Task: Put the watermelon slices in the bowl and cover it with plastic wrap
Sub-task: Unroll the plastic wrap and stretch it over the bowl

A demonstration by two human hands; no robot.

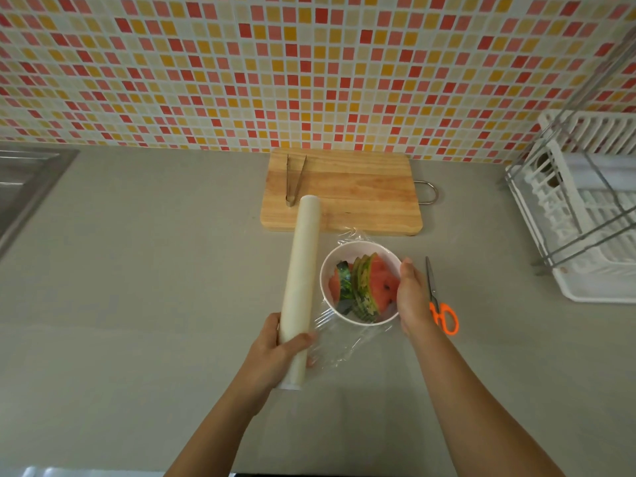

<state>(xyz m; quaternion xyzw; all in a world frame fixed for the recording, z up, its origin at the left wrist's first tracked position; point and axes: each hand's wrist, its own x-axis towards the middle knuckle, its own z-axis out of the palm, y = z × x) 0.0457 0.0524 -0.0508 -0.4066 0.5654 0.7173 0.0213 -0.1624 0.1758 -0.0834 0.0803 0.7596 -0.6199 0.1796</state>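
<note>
A white bowl (pixel 347 249) stands on the grey counter and holds several watermelon slices (pixel 368 287) with red flesh and green rind. A clear sheet of plastic wrap (pixel 347 342) stretches from the roll across the bowl. My left hand (pixel 278 346) grips the lower end of the long cream roll of plastic wrap (pixel 303 266), just left of the bowl. My right hand (pixel 411 297) presses flat against the bowl's right rim, on the wrap; whether the fingers pinch the film is hidden.
A wooden cutting board (pixel 354 191) with metal tongs (pixel 294 180) lies behind the bowl. Orange-handled scissors (pixel 438 304) lie right of my right hand. A white dish rack (pixel 585 215) stands far right; a steel sink (pixel 24 180) is far left.
</note>
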